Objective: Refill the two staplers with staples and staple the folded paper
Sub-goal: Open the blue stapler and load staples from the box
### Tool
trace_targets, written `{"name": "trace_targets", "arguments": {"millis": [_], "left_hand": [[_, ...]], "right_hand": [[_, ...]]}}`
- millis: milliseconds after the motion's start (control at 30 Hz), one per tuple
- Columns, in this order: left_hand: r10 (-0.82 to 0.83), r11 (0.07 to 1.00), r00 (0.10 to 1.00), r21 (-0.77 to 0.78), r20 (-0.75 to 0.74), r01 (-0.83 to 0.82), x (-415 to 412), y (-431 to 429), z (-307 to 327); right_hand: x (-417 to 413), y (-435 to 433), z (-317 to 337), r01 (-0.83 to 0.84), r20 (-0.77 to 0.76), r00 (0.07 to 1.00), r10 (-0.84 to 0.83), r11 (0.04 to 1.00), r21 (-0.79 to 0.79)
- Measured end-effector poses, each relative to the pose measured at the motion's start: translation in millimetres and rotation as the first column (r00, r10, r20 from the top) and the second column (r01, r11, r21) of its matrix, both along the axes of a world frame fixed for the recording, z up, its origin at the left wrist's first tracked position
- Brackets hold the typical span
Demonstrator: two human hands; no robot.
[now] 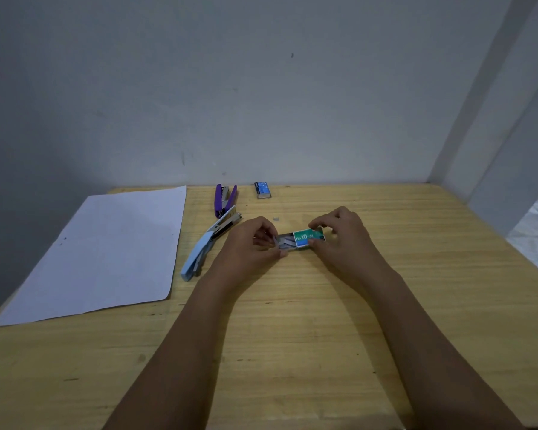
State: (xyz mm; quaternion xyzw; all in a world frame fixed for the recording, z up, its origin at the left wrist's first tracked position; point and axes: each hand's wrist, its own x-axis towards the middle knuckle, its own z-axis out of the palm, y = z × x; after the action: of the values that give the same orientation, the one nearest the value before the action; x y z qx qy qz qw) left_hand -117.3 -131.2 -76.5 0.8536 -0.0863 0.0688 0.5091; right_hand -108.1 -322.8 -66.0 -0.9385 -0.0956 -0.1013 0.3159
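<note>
A green and blue staple box (308, 237) lies on the wooden table (292, 321), its tray slid out to the left with several staple strips (287, 242) showing. My right hand (342, 235) pinches the box sleeve. My left hand (250, 243) holds the tray's left end, fingertips on a strip of staples. A light blue stapler (204, 251) lies hinged open to the left of my left hand. Behind it a purple stapler (224, 200) also lies open. A white paper sheet (106, 249) lies flat at the far left.
A second blue staple box (262, 190) sits near the wall at the back. A small loose staple piece (276, 218) lies on the table behind my hands. The wall closes the back; a white frame stands at the right.
</note>
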Motion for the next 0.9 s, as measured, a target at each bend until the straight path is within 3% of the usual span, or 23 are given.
{"name": "trace_targets", "arguments": {"millis": [100, 200, 333, 900], "left_hand": [[-0.005, 1.000, 1.000, -0.019, -0.015, 0.004, 0.2, 0.8, -0.4], [-0.001, 0.998, 0.999, -0.070, -0.050, -0.003, -1.7, 0.9, -0.9], [-0.022, 0.996, 0.999, -0.086, -0.040, 0.019, -2.5, 0.6, -1.0], [-0.052, 0.997, 0.998, -0.066, -0.047, 0.049, 4.6, 3.9, -4.5]], "right_hand": [[0.2, 4.1, 1.3, 0.011, 0.022, 1.000, -0.010, 0.999, -0.046], [-1.1, 11.5, 5.3, -0.109, 0.043, 0.993, 0.108, 0.994, 0.019], [-2.6, 21.5, 4.9, -0.246, -0.039, 0.969, 0.246, 0.969, -0.017], [9.2, 24.5, 3.9, -0.284, -0.167, 0.946, 0.276, 0.958, -0.024]]}}
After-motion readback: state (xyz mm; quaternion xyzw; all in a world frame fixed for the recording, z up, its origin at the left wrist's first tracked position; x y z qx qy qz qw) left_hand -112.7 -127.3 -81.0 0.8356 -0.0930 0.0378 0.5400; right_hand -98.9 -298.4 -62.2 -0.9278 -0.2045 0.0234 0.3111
